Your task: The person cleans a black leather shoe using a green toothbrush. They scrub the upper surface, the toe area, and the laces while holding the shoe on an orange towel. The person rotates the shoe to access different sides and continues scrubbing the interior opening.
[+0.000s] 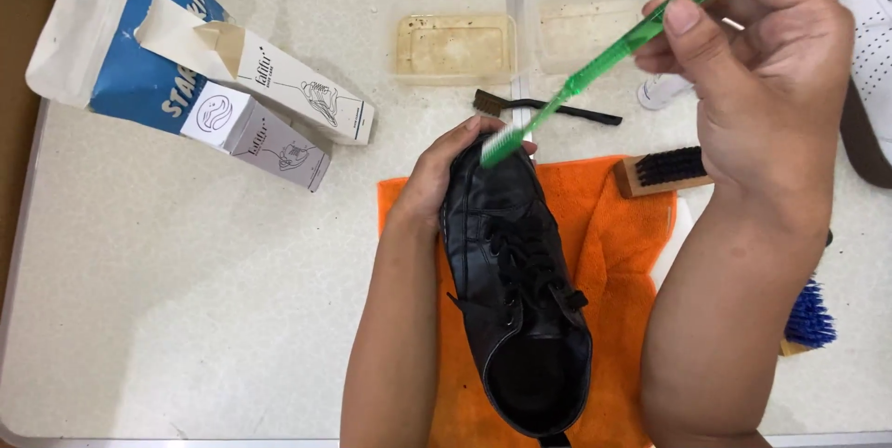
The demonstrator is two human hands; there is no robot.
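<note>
Right hand (757, 95) pinching 1 green toothbrush (613, 53), left hand (444, 174) gripping 1 black shoe (516, 281), 2 tubs (455, 44), 3 other brushes (662, 169)

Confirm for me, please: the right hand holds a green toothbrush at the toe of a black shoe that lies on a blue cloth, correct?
Nearly: the cloth is orange, not blue. The head view shows the right hand holding the green toothbrush at the toe of the black shoe, which lies on that orange cloth.

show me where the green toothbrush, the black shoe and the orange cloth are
green toothbrush (613, 51), head view, middle of handle
black shoe (516, 271), head view, laced upper
orange cloth (613, 253), head view, bare part right of the shoe
</note>
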